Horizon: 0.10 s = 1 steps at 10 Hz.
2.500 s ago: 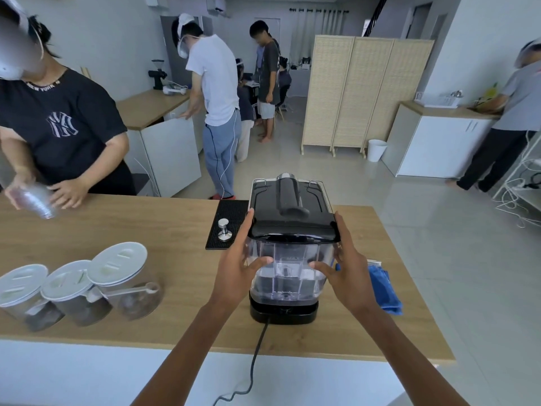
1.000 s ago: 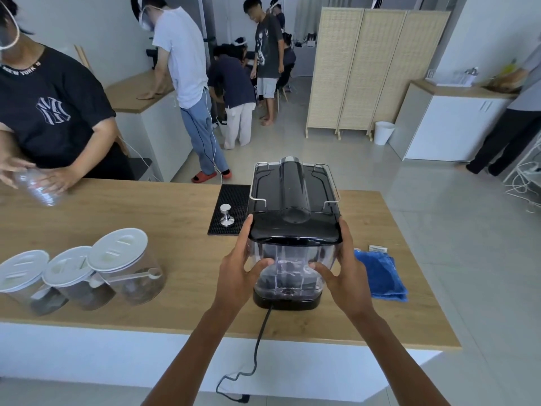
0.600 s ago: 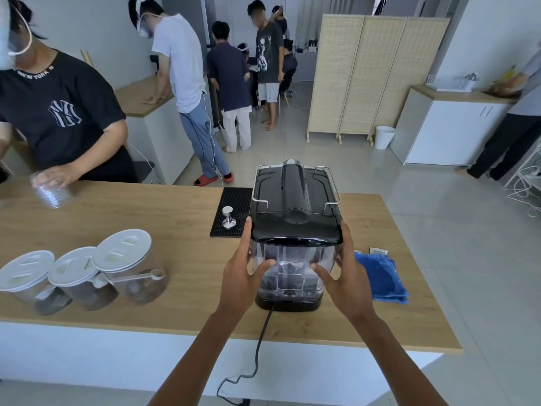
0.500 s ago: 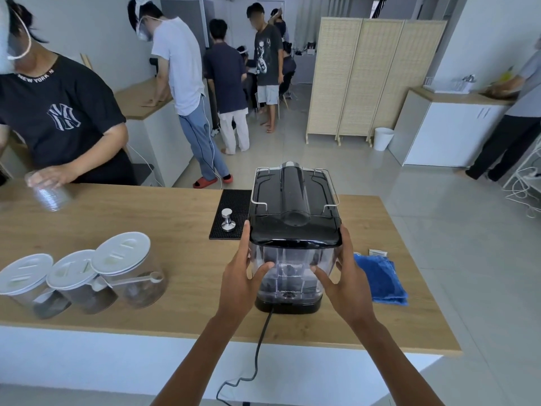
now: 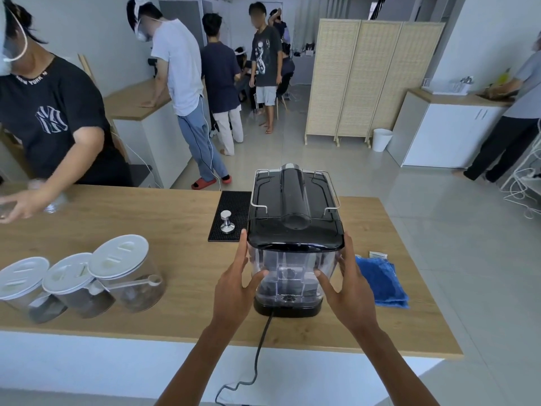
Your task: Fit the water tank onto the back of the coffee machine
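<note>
The black coffee machine (image 5: 294,209) stands on the wooden counter (image 5: 175,230) with its back towards me. A clear plastic water tank (image 5: 289,268) with a dark lid sits upright against that back, above the black base. My left hand (image 5: 237,285) presses on the tank's left side, thumb across its near face. My right hand (image 5: 348,282) holds the right side the same way. The tank's bottom edge meets the base; whether it is locked in cannot be seen.
Three lidded jars (image 5: 79,279) stand at the left, a black mat (image 5: 231,218) with a metal tamper (image 5: 227,221) beside the machine, a blue cloth (image 5: 380,279) at the right. The power cord (image 5: 260,341) hangs over the near edge. A person (image 5: 49,121) works across the counter.
The tank has settled lower against the machine's back since the first frame, with both hands staying on its sides. The person across the counter has moved their hand to the left.
</note>
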Available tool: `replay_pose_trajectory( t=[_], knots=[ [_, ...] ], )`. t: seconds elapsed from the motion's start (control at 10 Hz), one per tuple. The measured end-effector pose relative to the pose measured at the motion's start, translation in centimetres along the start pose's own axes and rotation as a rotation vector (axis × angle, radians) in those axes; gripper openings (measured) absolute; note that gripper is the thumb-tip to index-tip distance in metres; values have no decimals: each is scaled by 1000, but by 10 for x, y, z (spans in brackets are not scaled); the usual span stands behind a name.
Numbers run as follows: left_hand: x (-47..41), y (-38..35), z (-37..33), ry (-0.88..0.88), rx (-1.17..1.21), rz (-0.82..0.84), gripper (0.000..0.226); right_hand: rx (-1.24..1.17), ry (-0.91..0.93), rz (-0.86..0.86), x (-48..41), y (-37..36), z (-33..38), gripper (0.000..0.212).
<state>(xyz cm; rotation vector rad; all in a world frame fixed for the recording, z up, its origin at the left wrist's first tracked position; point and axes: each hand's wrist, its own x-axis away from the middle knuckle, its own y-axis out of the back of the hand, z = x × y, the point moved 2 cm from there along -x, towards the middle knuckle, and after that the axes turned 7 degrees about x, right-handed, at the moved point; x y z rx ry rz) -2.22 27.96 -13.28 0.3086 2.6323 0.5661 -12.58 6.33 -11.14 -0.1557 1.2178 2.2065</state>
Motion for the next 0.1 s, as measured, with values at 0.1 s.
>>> replay_pose_trajectory(
  t=[0.1],
  knots=[
    [10, 2, 5, 13, -57, -1, 77, -14, 23, -25, 5, -6, -8, 93]
  ],
)
